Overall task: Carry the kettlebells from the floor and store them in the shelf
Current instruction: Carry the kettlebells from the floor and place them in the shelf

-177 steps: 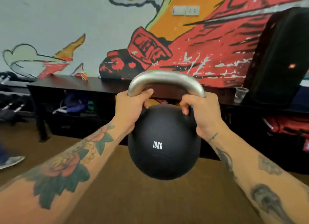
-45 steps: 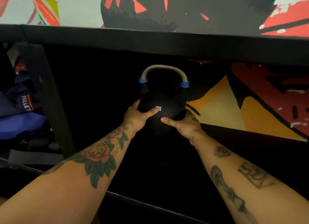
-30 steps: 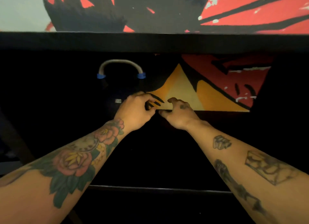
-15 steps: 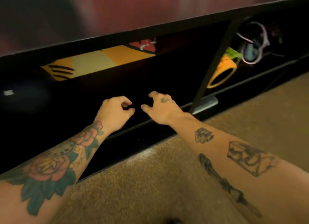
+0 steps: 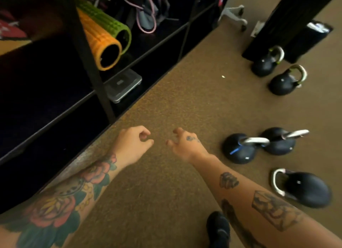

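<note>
Five black kettlebells [image 5: 238, 149] on the floor [image 5: 166, 103] — steel-grey handles, upright.

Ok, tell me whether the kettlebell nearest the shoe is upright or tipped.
Tipped. The kettlebell lies on its side, handle pointing sideways along the floor.

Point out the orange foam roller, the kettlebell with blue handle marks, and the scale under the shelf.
orange foam roller [image 5: 96, 37]: head view, ribbed side.
kettlebell with blue handle marks [image 5: 233, 153]: head view, black body.
scale [image 5: 123, 85]: head view, top face.
</note>
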Action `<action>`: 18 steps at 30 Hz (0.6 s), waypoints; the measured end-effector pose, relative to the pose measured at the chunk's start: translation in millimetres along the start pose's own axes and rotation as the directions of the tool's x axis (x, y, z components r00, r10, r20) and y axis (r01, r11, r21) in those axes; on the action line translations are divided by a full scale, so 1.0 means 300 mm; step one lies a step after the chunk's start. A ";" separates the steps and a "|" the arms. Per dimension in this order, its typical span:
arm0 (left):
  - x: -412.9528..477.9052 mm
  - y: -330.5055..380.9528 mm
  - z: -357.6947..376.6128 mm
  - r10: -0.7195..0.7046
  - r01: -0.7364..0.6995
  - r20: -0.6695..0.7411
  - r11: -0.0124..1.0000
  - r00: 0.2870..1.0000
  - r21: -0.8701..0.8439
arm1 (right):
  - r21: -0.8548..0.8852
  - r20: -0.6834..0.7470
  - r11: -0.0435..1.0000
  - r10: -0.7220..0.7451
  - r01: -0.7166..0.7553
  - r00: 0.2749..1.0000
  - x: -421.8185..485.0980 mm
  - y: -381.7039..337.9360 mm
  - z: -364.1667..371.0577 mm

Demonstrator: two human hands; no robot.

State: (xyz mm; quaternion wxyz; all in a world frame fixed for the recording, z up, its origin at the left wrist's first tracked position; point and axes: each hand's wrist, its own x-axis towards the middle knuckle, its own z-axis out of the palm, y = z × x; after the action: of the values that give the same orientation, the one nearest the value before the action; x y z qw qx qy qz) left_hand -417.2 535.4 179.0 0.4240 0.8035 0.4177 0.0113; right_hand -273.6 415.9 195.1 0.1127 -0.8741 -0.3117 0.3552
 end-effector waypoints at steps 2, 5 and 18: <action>0.039 0.102 0.126 0.030 -0.030 0.049 1.000 0.998 0.006 | 0.033 -0.012 0.998 0.046 -0.046 0.999 -0.007 0.170 -0.063; 0.140 0.277 0.361 0.083 -0.088 0.121 0.995 0.989 0.042 | 0.086 -0.061 0.990 0.115 -0.109 0.992 0.027 0.473 -0.181; 0.771 0.774 1.617 0.067 -0.101 0.336 0.991 0.940 0.086 | 0.219 -0.171 0.954 0.242 -0.203 0.955 0.608 1.767 -0.580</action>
State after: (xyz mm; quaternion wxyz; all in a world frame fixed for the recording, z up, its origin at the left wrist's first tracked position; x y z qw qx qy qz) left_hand 67.5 299.2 -48.9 0.4460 0.8316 0.3054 -0.1274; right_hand 194.0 120.4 -1.5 0.1887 -0.9187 -0.1610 0.3074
